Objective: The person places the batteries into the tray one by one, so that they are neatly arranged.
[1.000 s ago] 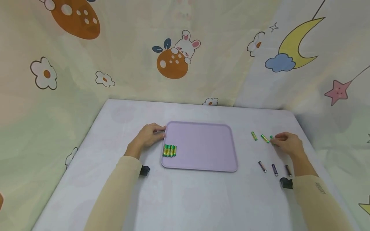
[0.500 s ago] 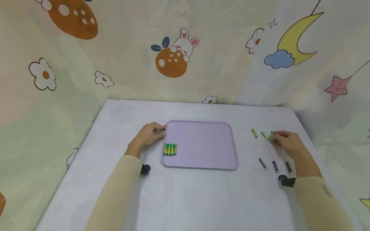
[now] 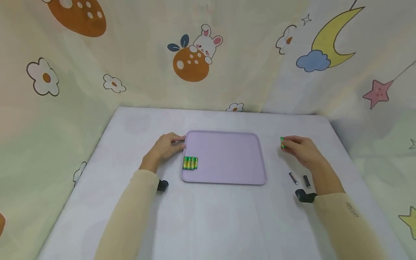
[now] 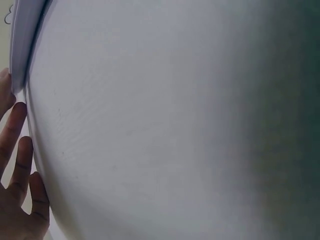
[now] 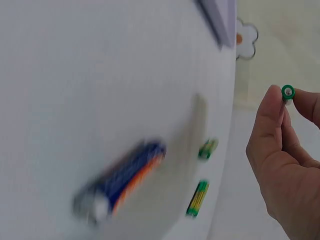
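Observation:
A green-and-yellow battery (image 3: pixel 282 142) is pinched between the thumb and fingers of my right hand (image 3: pixel 304 151), held above the table to the right of the lilac tray (image 3: pixel 227 157). In the right wrist view that battery (image 5: pixel 288 92) points end-on at the camera. Two similar batteries, a nearer one (image 5: pixel 198 198) and a farther one (image 5: pixel 208 149), lie on the table, hidden behind my right hand in the head view. My left hand (image 3: pixel 164 147) touches the tray's left edge, its fingers (image 4: pixel 21 167) fairly straight. Several green batteries (image 3: pixel 190 163) stand in a row inside the tray's left side.
Dark batteries, one (image 3: pixel 293 178) left of another (image 3: pixel 307 181), lie on the white table (image 3: pixel 208 220) near my right wrist. A blue-and-orange battery (image 5: pixel 122 180) appears blurred in the right wrist view. Behind the table hangs a patterned cloth (image 3: pixel 143 54).
My right hand has picked up a green battery and moved left with it, toward the tray. My left hand stays at the tray's edge. The head view has tilted slightly.

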A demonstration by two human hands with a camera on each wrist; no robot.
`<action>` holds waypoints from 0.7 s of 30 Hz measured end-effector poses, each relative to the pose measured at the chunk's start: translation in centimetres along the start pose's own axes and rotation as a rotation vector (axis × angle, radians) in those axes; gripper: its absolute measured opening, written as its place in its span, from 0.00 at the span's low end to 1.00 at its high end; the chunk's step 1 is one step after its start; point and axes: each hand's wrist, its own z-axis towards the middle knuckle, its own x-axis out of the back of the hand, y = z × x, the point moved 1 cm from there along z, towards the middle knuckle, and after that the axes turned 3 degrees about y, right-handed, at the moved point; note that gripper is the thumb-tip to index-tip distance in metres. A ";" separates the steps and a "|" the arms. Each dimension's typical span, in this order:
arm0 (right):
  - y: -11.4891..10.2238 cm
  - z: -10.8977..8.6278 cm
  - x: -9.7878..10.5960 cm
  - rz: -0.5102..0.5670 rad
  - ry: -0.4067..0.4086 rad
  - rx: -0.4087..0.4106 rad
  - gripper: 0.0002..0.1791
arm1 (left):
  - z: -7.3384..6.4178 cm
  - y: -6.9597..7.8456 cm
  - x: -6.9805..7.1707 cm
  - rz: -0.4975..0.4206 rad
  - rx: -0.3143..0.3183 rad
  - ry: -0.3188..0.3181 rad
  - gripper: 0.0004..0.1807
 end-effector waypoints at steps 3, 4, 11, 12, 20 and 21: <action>-1.0 0.4 -2.3 0.052 -0.049 0.008 0.31 | 0.2 -0.1 0.3 0.009 -0.010 0.005 0.26; -1.2 0.5 -3.1 0.066 -0.063 0.009 0.30 | 0.2 -0.1 0.3 0.012 -0.012 0.006 0.26; -2.4 1.0 -9.0 0.074 -0.100 0.023 0.25 | 0.3 -0.4 0.2 0.012 0.004 0.002 0.27; -2.5 1.1 -9.9 0.071 -0.102 0.021 0.25 | 0.3 -0.5 0.1 0.015 0.007 0.000 0.27; -3.2 0.9 -16.6 0.014 -0.165 0.028 0.20 | 0.4 -0.4 0.0 0.000 0.000 -0.006 0.27; -3.4 0.9 -17.3 0.004 -0.177 0.029 0.19 | 0.4 -0.3 0.1 -0.002 -0.002 -0.003 0.27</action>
